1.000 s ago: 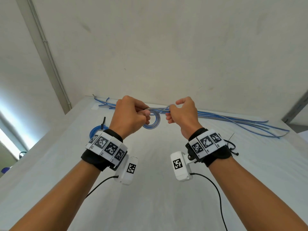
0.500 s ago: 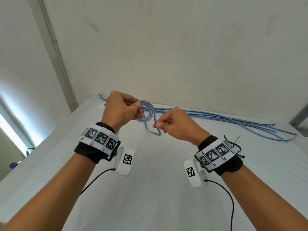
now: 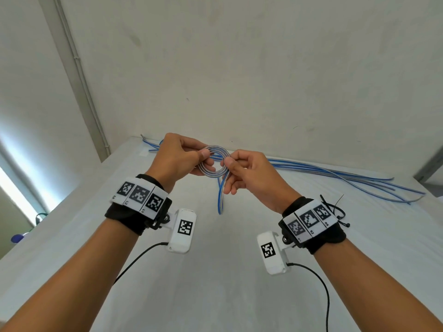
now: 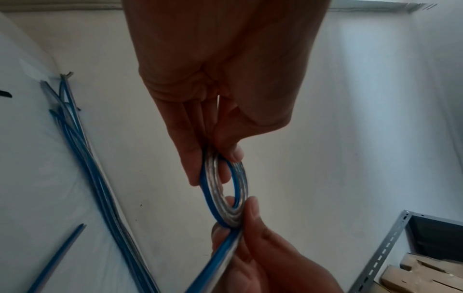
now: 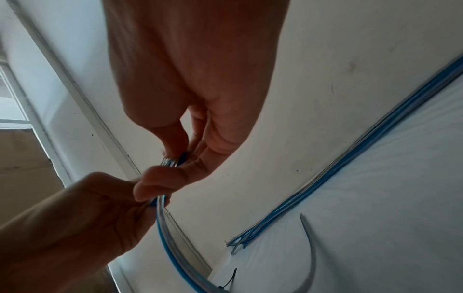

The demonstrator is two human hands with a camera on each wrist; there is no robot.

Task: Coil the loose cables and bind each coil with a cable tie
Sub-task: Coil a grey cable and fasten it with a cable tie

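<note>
Pinching opposite sides of a small cable coil (image 3: 214,161), left hand (image 3: 176,159) and right hand (image 3: 249,174) raised above the table (image 3: 215,271); its tail (image 3: 220,197) apparently hangs free.

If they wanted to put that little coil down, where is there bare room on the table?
The table is bare in front of the coil, between the two forearms. It is crowded along the back wall, where the loose cables lie, and by the right wrist, where black cable ties sit.
</note>
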